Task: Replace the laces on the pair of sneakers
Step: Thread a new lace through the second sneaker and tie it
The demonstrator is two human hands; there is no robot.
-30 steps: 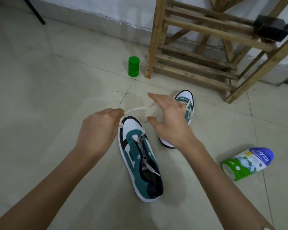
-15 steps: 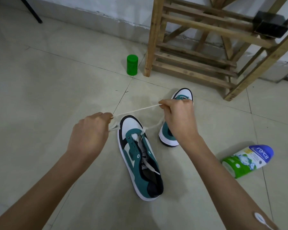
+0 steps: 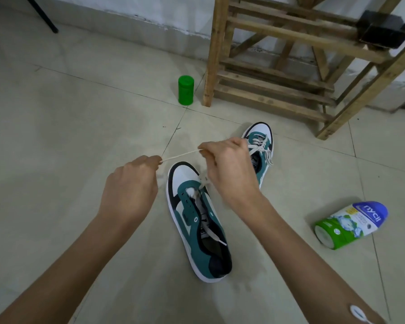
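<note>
While the near sneaker (image 3: 197, 220) is lying on the floor (image 3: 80, 136) beneath them, the left hand (image 3: 129, 188) and right hand (image 3: 229, 169) are each pinching the white lace (image 3: 180, 155), holding it taut above the toe. It is seemingly trailing down to the front eyelets.

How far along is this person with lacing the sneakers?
Done, it seems: the far sneaker is laced, though I cannot tell whether that is the new lace. In hand: the left hand and right hand pinch a white lace taut above the near sneaker, where it runs only through the toe-end eyelets. Left: threading its upper eyelets, which stand empty, and tying.
</note>
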